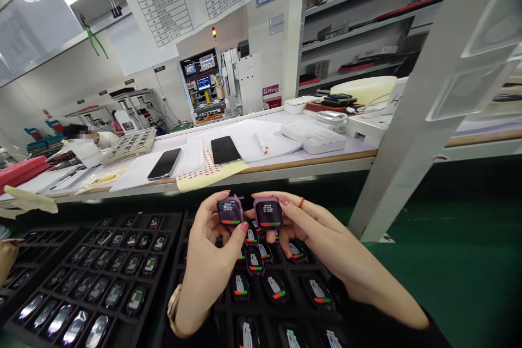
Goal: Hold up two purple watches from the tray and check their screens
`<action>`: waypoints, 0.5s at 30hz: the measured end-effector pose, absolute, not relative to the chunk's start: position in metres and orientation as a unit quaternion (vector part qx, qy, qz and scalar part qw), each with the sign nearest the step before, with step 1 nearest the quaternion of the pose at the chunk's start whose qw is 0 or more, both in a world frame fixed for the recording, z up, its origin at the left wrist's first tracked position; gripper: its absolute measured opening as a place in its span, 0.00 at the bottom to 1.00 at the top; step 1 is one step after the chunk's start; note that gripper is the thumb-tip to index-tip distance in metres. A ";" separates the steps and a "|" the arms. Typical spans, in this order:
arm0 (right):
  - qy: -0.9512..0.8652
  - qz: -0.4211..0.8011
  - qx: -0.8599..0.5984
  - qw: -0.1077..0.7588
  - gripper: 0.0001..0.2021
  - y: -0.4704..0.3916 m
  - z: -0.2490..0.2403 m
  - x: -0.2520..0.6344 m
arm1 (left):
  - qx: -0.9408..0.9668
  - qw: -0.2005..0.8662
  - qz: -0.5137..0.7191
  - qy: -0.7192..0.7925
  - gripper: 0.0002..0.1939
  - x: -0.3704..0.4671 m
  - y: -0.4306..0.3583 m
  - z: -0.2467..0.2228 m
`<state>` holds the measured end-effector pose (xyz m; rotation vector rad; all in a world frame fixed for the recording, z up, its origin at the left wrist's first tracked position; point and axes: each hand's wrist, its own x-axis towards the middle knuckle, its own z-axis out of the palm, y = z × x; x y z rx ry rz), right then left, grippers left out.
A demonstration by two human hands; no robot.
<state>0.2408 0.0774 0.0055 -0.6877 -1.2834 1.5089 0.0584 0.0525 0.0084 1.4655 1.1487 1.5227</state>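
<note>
My left hand (212,258) pinches a small purple-edged watch (230,211) by its sides, its lit dark screen facing me. Beside it, my right hand (314,228) holds a second watch (268,213) of the same look; the two are a small gap apart. Both screens show white text and a red and green bar. Below the hands lies a black tray (218,321) with several watches in its slots, such as one watch (275,287) with a lit screen. My hands hide part of the tray.
Another black tray (157,285) of watches stands at the left. Two phones (165,164) (225,150) and papers (261,141) lie on the shelf ahead. A slanted metal post (411,136) rises at the right. Another person's hand (7,258) shows at the left edge.
</note>
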 end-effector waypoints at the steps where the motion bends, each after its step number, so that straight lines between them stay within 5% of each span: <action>1: -0.530 0.623 -0.282 0.501 0.19 0.078 0.005 0.241 | 0.568 0.356 0.594 0.445 0.22 0.058 0.053 0.008; 15: -0.541 0.605 -0.290 0.506 0.17 0.077 0.009 0.241 | 0.569 0.336 0.610 0.438 0.23 0.056 0.055 0.011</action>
